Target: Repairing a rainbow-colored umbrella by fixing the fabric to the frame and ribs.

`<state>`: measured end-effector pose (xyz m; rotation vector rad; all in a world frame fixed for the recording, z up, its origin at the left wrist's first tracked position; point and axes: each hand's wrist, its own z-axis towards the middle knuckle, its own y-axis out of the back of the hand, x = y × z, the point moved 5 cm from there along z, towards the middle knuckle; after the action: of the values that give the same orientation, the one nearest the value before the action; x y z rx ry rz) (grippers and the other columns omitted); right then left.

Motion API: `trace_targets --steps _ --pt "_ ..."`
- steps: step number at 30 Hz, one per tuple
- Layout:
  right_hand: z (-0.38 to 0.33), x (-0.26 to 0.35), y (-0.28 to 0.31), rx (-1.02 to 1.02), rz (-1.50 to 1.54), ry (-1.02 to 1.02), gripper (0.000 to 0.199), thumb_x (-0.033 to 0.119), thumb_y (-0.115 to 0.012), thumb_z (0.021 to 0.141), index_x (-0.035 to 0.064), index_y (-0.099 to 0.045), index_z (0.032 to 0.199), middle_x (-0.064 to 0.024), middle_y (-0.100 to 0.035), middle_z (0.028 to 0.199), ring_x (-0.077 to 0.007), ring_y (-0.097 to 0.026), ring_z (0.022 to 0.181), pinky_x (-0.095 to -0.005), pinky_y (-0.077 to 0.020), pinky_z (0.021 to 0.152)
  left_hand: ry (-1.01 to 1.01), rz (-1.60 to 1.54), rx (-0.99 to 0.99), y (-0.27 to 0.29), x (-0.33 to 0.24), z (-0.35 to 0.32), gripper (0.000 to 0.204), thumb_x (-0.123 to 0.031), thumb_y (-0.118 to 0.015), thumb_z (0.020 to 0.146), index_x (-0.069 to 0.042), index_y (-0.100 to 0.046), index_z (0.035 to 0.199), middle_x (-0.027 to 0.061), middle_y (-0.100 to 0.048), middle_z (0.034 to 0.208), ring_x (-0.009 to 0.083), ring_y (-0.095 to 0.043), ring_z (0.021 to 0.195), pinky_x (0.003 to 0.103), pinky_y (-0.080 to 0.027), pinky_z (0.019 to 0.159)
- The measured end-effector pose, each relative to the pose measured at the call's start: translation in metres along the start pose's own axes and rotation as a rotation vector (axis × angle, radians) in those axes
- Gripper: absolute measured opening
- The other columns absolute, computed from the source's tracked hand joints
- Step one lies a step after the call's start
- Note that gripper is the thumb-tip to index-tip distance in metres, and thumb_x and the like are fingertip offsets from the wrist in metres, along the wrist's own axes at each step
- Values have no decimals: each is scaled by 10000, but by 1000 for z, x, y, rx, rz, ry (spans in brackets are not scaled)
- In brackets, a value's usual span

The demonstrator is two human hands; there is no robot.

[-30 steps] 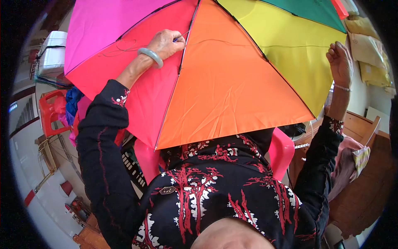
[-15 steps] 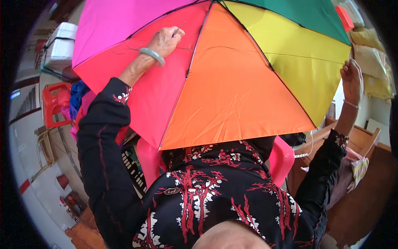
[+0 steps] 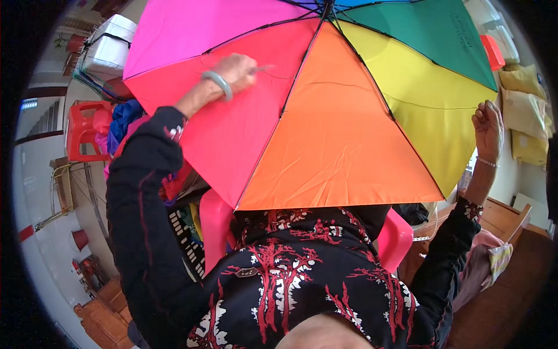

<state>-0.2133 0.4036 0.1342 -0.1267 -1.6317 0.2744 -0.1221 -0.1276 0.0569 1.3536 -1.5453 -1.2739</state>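
Observation:
An opened rainbow umbrella [image 3: 337, 145] spreads before me, its dark ribs [image 3: 372, 81] meeting at a hub [image 3: 327, 8] near the top edge. Over the red panel, my left hand [image 3: 234, 71] is closed around a thin pale thing, too blurred to name; a grey-green bangle circles its wrist. Beside the yellow panel's outer edge, my right hand [image 3: 488, 129] pinches the end of a dark thread [image 3: 442, 109]. That thread runs slackly leftward across the yellow and orange panels. Its course near my left hand is hard to follow.
Pink chair arms [image 3: 215, 232] flank me. At left stand a red plastic stool [image 3: 87, 131] with blue and pink cloth and a white box [image 3: 108, 47]. Wooden furniture [image 3: 505, 218] with draped cloth is at right, below stacked yellowish bags [image 3: 523, 107].
The umbrella sits lower and farther right in view, with more of its hub showing. My left hand has shifted slightly down and right, blurred by motion. My right hand keeps its pinch, slightly lower.

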Motion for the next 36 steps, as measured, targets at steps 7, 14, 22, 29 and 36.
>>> trace_targets --steps 7,14,22,29,36 --pt "1 -7 -28 42 22 3 143 93 -498 836 14 -527 952 -76 -572 809 -120 -552 656 -230 -489 583 -961 -1086 214 67 -234 -88 163 -140 -500 767 -35 -532 887 112 -577 743 274 -566 611 365 -462 570" --pt "-8 11 -17 54 -80 47 169 107 -478 848 18 -524 984 -65 -561 849 -104 -541 689 -222 -483 611 -494 -339 -165 81 -142 5 231 -213 -468 773 -2 -553 730 166 -544 650 311 -550 593 405 -448 562" --pt "-19 10 -66 -4 -313 27 187 114 -489 839 13 -541 988 -41 -557 840 -87 -529 666 -215 -477 592 -35 -287 -97 7 -47 96 238 -204 -507 701 20 -577 663 221 -567 691 329 -578 663 414 -459 619" --pt "-18 6 -124 81 -648 -5 178 131 -504 829 23 -560 959 3 -507 697 -56 -479 592 -201 -425 520 248 -281 -128 -22 -50 118 200 -218 -591 625 -23 -589 668 154 -601 687 269 -591 667 360 -458 626" --pt "8 -23 -193 350 -877 -48 117 119 -504 810 7 -534 797 10 -474 629 -52 -454 525 -197 -405 499 165 -398 -161 -12 -55 143 216 -186 -573 637 3 -597 737 197 -590 721 320 -584 703 376 -465 639"
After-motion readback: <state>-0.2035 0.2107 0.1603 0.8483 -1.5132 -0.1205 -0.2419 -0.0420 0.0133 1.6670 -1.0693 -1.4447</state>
